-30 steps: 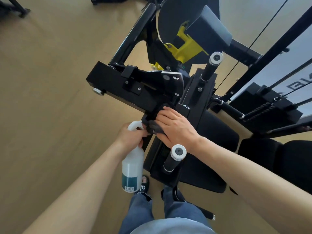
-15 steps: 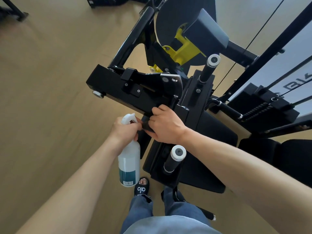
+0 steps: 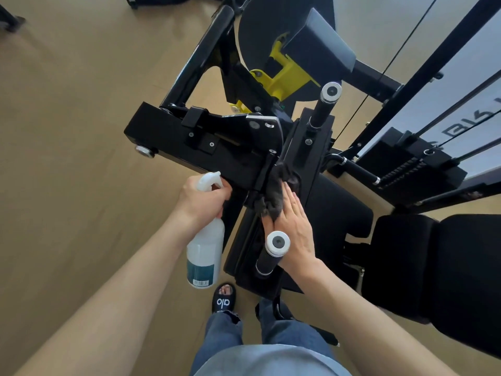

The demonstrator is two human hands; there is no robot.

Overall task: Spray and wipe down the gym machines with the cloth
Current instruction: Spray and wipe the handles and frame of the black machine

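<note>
Dark fuzzy cloth (image 3: 273, 195) pressed flat on the black metal gym machine (image 3: 217, 153) by right hand (image 3: 294, 229) with straight fingers (image 3: 291, 200), left hand (image 3: 202, 199) fingers curled round white plastic spray bottle (image 3: 204, 253)

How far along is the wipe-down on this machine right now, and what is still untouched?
Nothing reads as finished; no surface visibly shows as wiped. In hand: the right hand presses the dark cloth flat against the black machine frame by the near handle, while the left hand grips the spray bottle, hanging nozzle-up. Likely left: the far handle, seat pad and angled pad.
</note>
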